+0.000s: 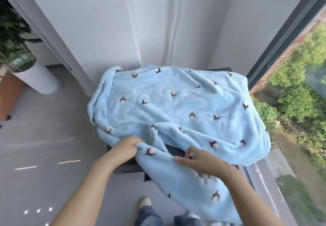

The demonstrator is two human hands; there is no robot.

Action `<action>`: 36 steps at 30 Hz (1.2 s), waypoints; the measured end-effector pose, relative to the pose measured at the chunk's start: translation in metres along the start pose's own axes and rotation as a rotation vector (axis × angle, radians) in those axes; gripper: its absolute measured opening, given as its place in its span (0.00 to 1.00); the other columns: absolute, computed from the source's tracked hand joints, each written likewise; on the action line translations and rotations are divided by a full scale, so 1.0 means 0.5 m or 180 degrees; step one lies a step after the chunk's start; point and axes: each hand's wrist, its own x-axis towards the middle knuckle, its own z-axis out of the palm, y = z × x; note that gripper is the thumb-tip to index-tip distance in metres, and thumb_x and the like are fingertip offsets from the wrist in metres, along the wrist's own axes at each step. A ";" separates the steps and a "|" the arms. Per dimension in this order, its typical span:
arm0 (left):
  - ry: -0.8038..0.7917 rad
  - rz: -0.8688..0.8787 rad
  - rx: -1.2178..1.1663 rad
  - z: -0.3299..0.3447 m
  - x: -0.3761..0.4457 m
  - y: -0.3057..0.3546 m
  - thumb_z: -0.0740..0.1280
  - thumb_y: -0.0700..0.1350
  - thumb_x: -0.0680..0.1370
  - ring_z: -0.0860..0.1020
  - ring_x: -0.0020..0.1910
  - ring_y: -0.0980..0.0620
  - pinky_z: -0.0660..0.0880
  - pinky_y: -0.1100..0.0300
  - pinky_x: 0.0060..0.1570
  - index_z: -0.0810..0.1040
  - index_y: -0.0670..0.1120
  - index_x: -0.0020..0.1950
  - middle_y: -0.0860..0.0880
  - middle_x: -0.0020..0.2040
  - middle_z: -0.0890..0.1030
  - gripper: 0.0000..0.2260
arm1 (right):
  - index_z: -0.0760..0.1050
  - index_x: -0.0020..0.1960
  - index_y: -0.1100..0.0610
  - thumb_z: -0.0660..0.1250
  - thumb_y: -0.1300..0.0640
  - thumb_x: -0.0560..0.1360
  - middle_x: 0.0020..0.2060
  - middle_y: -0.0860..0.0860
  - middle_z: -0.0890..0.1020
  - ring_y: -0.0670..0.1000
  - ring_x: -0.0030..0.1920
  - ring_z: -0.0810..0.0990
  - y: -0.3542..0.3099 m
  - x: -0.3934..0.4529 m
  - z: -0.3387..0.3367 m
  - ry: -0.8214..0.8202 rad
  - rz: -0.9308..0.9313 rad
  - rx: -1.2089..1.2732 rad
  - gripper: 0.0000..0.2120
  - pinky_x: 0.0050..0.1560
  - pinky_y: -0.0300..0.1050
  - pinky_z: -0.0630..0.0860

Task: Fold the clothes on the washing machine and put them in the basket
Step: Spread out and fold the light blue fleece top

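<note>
A light blue fleece garment [176, 102] with small brown-and-pink motifs lies spread over the dark washing machine [174, 151], covering almost all of its top. One part hangs down over the front edge toward my legs. My left hand [127, 146] grips a bunched fold of the fleece at the front left. My right hand [201, 162] lies on the hanging part, thumb raised and fingers spread and blurred against the cloth. No basket is in view.
A white wall corner with a hose [174, 32] rises behind the machine. A large window [291, 84] with a dark frame runs along the right. A white cylindrical planter [40, 79] with a plant stands on the grey floor at the left.
</note>
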 end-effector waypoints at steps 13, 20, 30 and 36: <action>0.1747 -0.0932 -0.1974 0.046 -0.068 -0.184 0.65 0.42 0.72 0.78 0.53 0.45 0.70 0.52 0.58 0.76 0.49 0.46 0.49 0.48 0.79 0.04 | 0.79 0.55 0.57 0.63 0.44 0.78 0.50 0.54 0.84 0.55 0.53 0.82 0.047 0.049 0.202 0.0252 0.0921 0.3373 0.18 0.49 0.52 0.82; 0.2141 -0.1465 -0.3593 0.040 -0.015 -0.183 0.72 0.51 0.74 0.76 0.58 0.41 0.72 0.55 0.51 0.72 0.37 0.64 0.41 0.58 0.78 0.25 | 0.62 0.72 0.61 0.66 0.53 0.77 0.63 0.62 0.72 0.61 0.66 0.72 0.024 0.088 0.246 0.0963 0.0950 0.6250 0.27 0.57 0.54 0.73; 0.2335 -0.0810 -0.3901 0.034 -0.023 -0.187 0.63 0.55 0.79 0.74 0.39 0.54 0.70 0.58 0.45 0.76 0.44 0.49 0.52 0.39 0.76 0.14 | 0.71 0.68 0.54 0.66 0.48 0.77 0.46 0.52 0.84 0.51 0.45 0.84 0.050 0.077 0.169 0.2019 0.0361 0.6426 0.22 0.42 0.44 0.79; 0.3380 -0.0746 -0.4477 0.027 -0.037 -0.200 0.63 0.45 0.79 0.73 0.42 0.49 0.69 0.68 0.37 0.75 0.44 0.48 0.48 0.39 0.75 0.05 | 0.69 0.67 0.55 0.61 0.50 0.80 0.54 0.50 0.79 0.53 0.54 0.79 0.102 0.058 0.127 0.3162 0.0522 0.5190 0.17 0.53 0.53 0.78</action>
